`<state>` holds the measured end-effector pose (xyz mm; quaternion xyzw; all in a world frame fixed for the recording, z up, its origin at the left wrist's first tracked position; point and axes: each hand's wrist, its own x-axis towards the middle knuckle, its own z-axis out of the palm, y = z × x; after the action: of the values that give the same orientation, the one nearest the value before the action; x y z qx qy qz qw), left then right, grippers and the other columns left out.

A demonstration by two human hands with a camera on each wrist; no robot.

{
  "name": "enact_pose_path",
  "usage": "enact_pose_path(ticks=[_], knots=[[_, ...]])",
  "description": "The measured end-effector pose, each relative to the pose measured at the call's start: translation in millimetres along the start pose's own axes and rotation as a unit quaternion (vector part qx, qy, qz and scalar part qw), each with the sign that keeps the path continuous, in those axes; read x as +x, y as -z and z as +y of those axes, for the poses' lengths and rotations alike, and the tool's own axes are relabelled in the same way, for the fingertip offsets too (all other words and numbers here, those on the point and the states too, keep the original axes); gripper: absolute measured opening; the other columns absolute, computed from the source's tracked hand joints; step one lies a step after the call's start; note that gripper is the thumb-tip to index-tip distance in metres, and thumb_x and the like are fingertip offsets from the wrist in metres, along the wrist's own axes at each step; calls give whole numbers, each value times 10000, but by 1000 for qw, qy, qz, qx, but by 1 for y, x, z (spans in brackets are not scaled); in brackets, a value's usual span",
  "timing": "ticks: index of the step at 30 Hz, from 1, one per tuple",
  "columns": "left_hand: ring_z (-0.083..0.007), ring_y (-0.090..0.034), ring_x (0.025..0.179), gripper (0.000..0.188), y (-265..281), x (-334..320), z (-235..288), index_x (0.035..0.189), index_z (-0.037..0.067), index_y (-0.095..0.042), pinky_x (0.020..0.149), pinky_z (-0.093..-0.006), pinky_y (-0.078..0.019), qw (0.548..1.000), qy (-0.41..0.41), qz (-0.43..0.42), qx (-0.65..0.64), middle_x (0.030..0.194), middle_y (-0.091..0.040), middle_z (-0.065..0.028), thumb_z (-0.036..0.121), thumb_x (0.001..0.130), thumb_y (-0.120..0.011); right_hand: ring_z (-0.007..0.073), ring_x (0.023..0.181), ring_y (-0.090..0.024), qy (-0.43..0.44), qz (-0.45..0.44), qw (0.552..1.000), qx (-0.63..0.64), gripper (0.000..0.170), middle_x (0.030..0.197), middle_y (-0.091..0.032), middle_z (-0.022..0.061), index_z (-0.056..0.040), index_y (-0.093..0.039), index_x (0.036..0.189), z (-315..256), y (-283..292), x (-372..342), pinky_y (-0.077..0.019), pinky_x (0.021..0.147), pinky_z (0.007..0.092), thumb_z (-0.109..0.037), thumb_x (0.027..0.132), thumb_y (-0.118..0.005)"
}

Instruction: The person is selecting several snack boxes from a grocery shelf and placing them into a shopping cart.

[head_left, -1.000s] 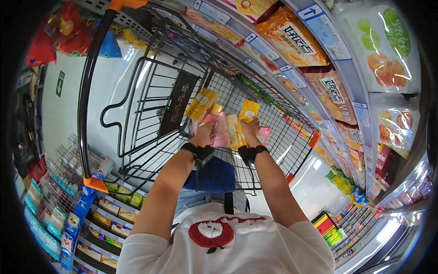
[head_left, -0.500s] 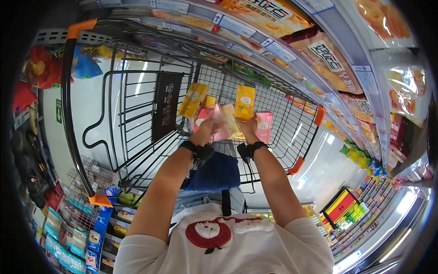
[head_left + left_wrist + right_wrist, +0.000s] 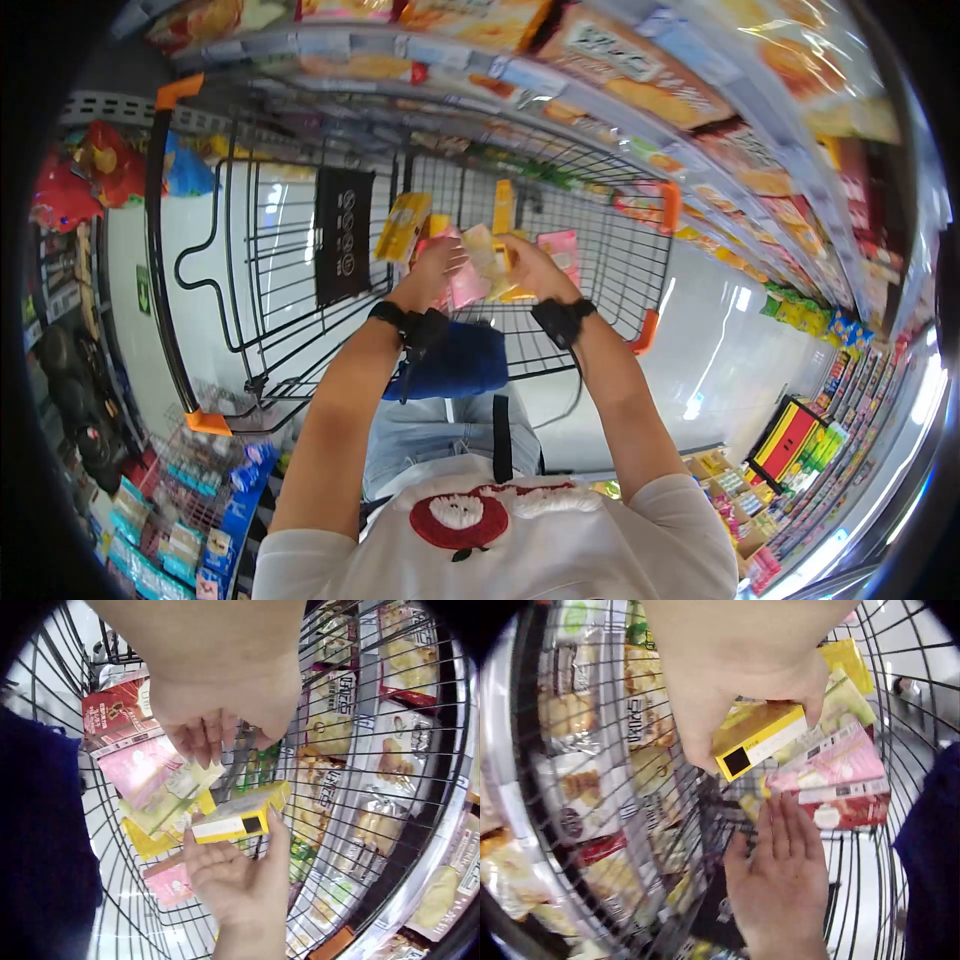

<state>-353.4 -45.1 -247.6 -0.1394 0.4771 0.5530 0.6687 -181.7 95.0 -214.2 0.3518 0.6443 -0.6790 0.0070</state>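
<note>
In the head view, my right hand [image 3: 536,266] grips a small yellow box [image 3: 504,208] over the shopping cart [image 3: 655,265]. The left wrist view shows this yellow box [image 3: 241,814] between the thumb and fingers, narrow side turned up. My left hand [image 3: 780,859] has its fingers extended, with fingertips at the pink box [image 3: 832,766]. Beneath that hand, red [image 3: 118,712], pink [image 3: 139,769] and pale green boxes [image 3: 176,796] lie overlapping in the cart. Another yellow box [image 3: 403,228] stands left of the left hand, and a pink packet [image 3: 560,250] lies right of the right hand.
Shelves of packaged snacks [image 3: 640,65] run along the cart's far side. The cart's black handle [image 3: 160,260] is at the left, and a dark sign panel [image 3: 343,235] hangs inside the basket. Blue cloth [image 3: 455,360] lies between my body and the cart.
The yellow box in my right hand has turned from its broad face to its narrow side. Both hands have shifted slightly left in the head view, and the shelves have swung round.
</note>
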Motion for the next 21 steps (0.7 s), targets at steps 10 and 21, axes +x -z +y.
enact_pose_path(ticks=[10, 21], knots=[[-195, -506, 1039, 551, -192, -171, -37, 1242, 139, -326, 874, -365, -424, 962, -70, -257, 61, 1133, -497, -79, 433, 835, -553, 168, 990, -531, -60, 18, 974, 217, 496, 1096, -547, 85, -2, -464, 1192, -146, 11, -239, -431, 848, 296, -215, 785, -649], [-304, -486, 1132, 591, -306, -312, -103, 1313, 45, -321, 939, -436, -412, 908, 10, -418, 26, 1231, -477, -188, 449, 885, -371, 192, 890, -606, 50, 68, 905, 416, 423, 1041, -587, 120, -1, -398, 1234, -156, 43, -447, -491, 773, 314, -184, 876, -530]])
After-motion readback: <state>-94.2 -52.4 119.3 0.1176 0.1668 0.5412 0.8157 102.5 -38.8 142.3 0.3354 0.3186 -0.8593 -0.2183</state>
